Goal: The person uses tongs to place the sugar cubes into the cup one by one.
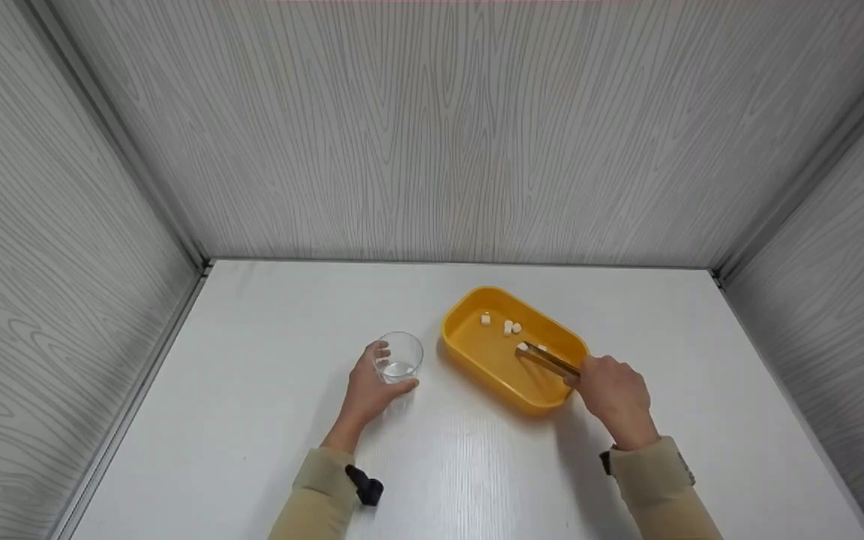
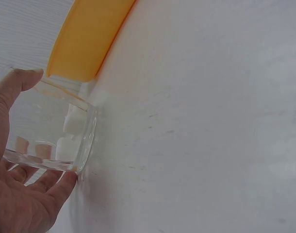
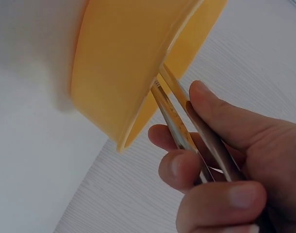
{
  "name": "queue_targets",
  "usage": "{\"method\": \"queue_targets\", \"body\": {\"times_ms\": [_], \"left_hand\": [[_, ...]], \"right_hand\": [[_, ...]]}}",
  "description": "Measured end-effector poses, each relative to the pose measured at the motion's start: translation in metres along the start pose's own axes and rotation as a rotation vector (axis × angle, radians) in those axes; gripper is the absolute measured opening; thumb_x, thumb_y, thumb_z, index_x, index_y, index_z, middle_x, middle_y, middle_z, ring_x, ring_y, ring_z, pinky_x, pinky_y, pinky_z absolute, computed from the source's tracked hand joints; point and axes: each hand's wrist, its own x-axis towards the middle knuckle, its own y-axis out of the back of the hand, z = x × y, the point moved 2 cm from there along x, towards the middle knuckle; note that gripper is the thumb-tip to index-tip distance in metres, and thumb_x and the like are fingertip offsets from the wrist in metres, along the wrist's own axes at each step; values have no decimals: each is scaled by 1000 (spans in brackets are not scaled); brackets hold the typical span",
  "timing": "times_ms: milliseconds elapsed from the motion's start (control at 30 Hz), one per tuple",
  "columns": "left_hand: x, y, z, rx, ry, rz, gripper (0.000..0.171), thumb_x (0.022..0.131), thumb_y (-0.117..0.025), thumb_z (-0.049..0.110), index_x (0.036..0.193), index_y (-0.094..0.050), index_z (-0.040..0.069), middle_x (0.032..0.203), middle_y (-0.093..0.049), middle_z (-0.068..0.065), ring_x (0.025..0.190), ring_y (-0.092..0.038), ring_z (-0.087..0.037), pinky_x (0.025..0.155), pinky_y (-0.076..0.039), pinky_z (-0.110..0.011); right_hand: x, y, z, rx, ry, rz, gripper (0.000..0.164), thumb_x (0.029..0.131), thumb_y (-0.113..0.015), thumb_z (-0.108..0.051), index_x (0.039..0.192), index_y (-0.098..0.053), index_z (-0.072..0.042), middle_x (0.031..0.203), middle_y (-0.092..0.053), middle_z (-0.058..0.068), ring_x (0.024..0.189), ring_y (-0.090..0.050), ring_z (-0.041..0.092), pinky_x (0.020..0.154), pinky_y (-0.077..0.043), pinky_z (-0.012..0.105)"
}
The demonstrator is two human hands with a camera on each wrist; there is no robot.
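- The left hand point(image 1: 373, 386), at the lower centre of the head view, grips a clear glass point(image 1: 400, 357): its thumb is on the near side, and the other fingers bend round the left and far side.
- In the left-wrist view the glass fills the left part of the frame, between thumb above and fingers below; two whitish pieces point(image 2: 75, 120) show through the wall near its base.
- The right hand point(image 1: 613, 391), right of centre and lower in the head view, has its fingers clamped on metal tongs point(image 1: 552, 362). In the right-wrist view the thumb lies along one arm of the tongs, with fingers against the other.
- The tongs slant toward the upper left, their tips inside a yellow tray point(image 1: 481, 361), out beyond the right fingers.
- One white cube point(image 1: 523, 346) sits at those tips; whether they pinch it I cannot tell.
- More small white pieces point(image 1: 508, 328) lie farther toward the tray's upper left, apart from the fingers, and another shows just above the tongs.
- Tray and glass are side by side near the middle of the white desk point(image 1: 469, 472), glass at left.
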Motion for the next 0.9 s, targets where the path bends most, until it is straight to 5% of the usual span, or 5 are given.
{"method": "queue_targets", "body": {"times_ms": [900], "left_hand": [[1, 0, 1, 8, 3, -6, 91, 71, -88, 26, 144, -39, 3, 138, -51, -16, 128, -47, -34, 108, -37, -48]], "right_hand": [[-16, 13, -9, 158, 116, 156, 29, 88, -74, -29, 101, -68, -3, 59, -50, 2, 48, -44, 18, 44, -38, 30]]}}
